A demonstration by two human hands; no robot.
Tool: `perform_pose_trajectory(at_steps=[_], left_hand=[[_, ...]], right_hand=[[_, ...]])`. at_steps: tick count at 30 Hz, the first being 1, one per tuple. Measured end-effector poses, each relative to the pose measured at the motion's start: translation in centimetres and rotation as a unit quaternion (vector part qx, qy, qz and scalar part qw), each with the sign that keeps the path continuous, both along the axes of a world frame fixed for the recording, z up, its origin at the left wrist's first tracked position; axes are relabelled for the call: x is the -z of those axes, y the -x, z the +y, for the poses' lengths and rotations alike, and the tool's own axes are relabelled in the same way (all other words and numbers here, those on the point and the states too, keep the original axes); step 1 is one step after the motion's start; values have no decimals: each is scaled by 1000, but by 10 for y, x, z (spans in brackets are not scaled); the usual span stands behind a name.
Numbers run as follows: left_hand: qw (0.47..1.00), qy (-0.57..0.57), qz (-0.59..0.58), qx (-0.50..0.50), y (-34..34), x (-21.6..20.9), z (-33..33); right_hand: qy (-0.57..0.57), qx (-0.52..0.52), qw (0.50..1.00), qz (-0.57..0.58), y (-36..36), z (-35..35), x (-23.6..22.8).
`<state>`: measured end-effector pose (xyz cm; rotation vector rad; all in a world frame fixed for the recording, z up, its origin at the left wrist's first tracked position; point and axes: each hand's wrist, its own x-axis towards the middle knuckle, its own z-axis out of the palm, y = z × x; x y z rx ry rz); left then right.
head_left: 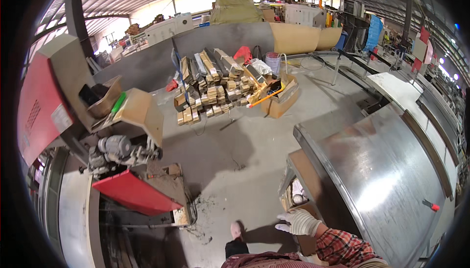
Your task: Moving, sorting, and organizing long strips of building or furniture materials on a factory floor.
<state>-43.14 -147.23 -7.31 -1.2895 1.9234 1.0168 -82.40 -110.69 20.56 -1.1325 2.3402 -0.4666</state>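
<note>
My right hand (302, 222), in a white knit glove below a red plaid sleeve, hangs near the left edge of a shiny metal-topped table (350, 145). Its fingers stretch out to the left, a little apart, and nothing shows in them. Just beyond the hand, a brown box (304, 165) stands beside the table, with white items and a round pale object (297, 199) in its opening. Toward the table's right side lies a small red-handled tool (432, 206). My left hand is out of the picture.
On the left stands a red and beige machine (46, 104) with a grey motor (115, 146) and a red guard (137, 193). Stacked long cartons (215, 91) lie ahead on the grey floor, beside an open cardboard box (284, 102) and a bucket (273, 62). Dark debris litters the floor near the machine.
</note>
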Motion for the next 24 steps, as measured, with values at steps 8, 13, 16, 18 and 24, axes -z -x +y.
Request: perform_pose_trajectory(at_steps=[8, 13, 16, 18, 24], left_hand=[[994, 64, 4, 87, 216, 15, -123], [921, 151, 165, 320, 533, -68, -137], [911, 93, 316, 246, 689, -122, -134], [916, 50, 369, 148, 748, -127, -119], [886, 3, 181, 427, 849, -97, -109]], right_hand=[[80, -10, 997, 2, 106, -102, -3], [121, 142, 982, 2, 186, -86, -47], [208, 233, 948, -67, 242, -86, -84], [196, 277, 938, -67, 284, -87, -116], [101, 279, 943, 151, 431, -78, -79]])
